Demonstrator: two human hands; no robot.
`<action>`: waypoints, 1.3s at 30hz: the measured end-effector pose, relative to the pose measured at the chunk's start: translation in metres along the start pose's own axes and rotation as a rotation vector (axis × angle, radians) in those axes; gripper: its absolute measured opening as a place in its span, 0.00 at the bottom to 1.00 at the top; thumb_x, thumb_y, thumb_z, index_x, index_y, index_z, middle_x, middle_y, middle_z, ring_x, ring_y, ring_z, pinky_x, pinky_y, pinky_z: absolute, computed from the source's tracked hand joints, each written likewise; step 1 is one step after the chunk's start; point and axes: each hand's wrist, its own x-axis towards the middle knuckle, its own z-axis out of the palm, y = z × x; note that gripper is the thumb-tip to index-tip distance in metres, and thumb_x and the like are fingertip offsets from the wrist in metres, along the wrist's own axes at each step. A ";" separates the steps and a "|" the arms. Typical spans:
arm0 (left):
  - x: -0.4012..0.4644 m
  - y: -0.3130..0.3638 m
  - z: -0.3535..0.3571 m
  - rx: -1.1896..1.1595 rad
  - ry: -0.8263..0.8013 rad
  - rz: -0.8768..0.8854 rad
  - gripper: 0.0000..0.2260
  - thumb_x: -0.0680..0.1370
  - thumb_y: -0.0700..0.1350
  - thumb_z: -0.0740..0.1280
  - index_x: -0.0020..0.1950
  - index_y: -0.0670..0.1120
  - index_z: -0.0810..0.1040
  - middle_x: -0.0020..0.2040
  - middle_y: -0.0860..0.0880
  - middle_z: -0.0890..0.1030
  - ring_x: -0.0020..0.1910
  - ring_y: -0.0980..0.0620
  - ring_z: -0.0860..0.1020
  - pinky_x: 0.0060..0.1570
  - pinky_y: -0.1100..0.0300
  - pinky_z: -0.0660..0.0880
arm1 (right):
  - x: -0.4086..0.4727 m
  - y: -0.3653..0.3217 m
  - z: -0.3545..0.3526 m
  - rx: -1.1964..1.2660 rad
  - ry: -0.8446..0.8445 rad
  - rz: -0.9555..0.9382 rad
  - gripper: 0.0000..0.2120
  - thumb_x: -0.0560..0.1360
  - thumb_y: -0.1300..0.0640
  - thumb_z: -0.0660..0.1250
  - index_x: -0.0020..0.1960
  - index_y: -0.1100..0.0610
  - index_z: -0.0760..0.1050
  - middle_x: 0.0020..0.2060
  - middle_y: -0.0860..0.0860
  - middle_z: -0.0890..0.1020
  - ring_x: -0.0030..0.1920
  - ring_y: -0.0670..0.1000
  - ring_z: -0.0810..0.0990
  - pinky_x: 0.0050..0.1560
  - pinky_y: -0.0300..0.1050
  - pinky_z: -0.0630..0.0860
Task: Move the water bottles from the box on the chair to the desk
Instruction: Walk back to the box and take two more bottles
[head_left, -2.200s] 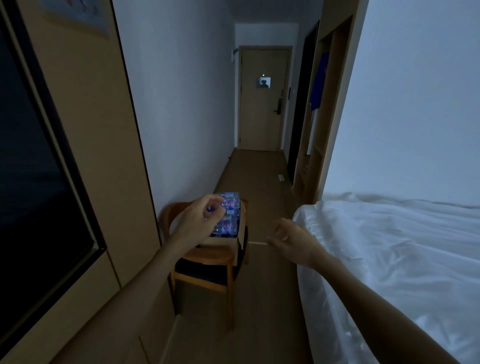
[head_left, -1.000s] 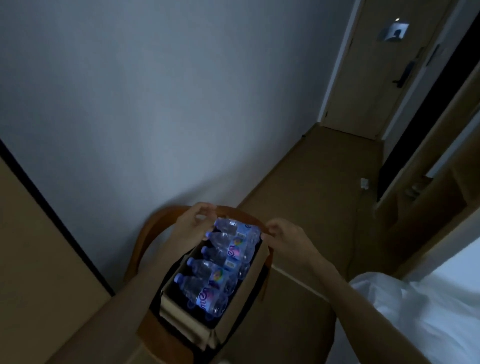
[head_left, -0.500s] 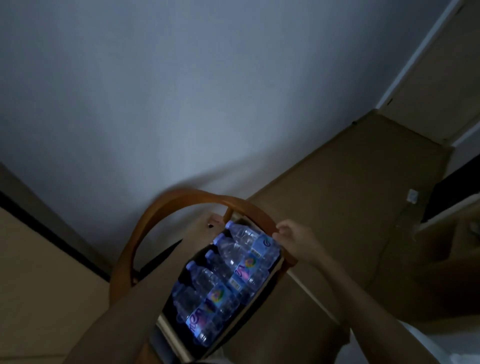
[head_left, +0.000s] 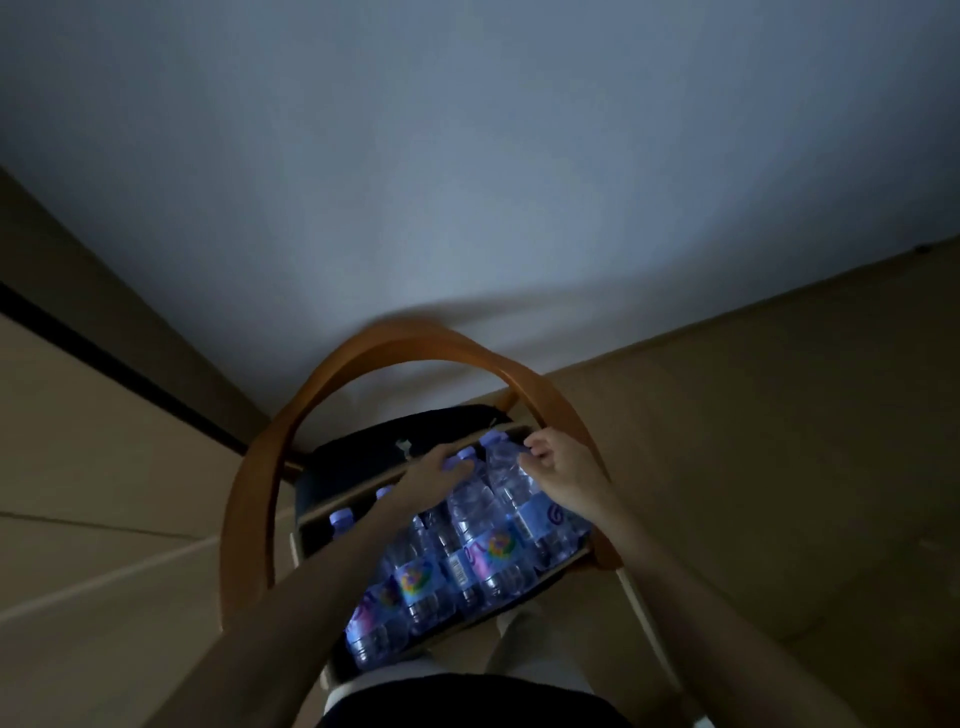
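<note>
An open cardboard box (head_left: 347, 500) sits on the dark seat of a wooden chair (head_left: 284, 436) right below me. Several clear water bottles (head_left: 415, 577) with purple caps and coloured labels lie side by side in it. My left hand (head_left: 434, 470) reaches into the far end of the box, its fingers curled over the neck of one bottle (head_left: 470, 512) just under the cap. My right hand (head_left: 558, 470) grips the shoulder of the rightmost bottle (head_left: 535, 517) beside it. Both bottles still lie in the box.
The chair's curved backrest arches round the box on the far side and both flanks. A pale wall (head_left: 467, 182) rises behind it. Beige wood panelling (head_left: 104, 467) stands to the left and brown floor (head_left: 779, 441) lies to the right. The room is dim.
I have stepped up to the chair and now look straight down into the box. Both hands have gone from the box's far rim onto the necks of two bottles.
</note>
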 end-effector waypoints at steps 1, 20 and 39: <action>0.000 0.001 0.007 -0.026 0.025 -0.017 0.11 0.79 0.52 0.65 0.60 0.51 0.73 0.45 0.52 0.78 0.44 0.53 0.76 0.43 0.60 0.72 | 0.008 0.003 -0.001 0.016 -0.027 -0.002 0.17 0.77 0.49 0.67 0.62 0.56 0.74 0.56 0.52 0.79 0.53 0.47 0.78 0.52 0.40 0.75; -0.066 -0.035 0.059 -0.253 0.644 -0.441 0.14 0.75 0.58 0.68 0.49 0.49 0.76 0.40 0.50 0.77 0.39 0.53 0.75 0.35 0.60 0.67 | 0.103 0.000 0.019 -0.298 -0.553 -0.196 0.21 0.76 0.36 0.62 0.57 0.53 0.73 0.49 0.49 0.78 0.46 0.48 0.77 0.37 0.37 0.67; -0.112 -0.026 0.070 0.122 0.525 -0.123 0.08 0.79 0.46 0.63 0.40 0.50 0.68 0.34 0.55 0.74 0.35 0.54 0.75 0.38 0.59 0.70 | 0.102 -0.056 0.019 -0.652 -0.746 -0.571 0.13 0.66 0.44 0.60 0.36 0.54 0.67 0.32 0.50 0.75 0.34 0.52 0.74 0.33 0.46 0.68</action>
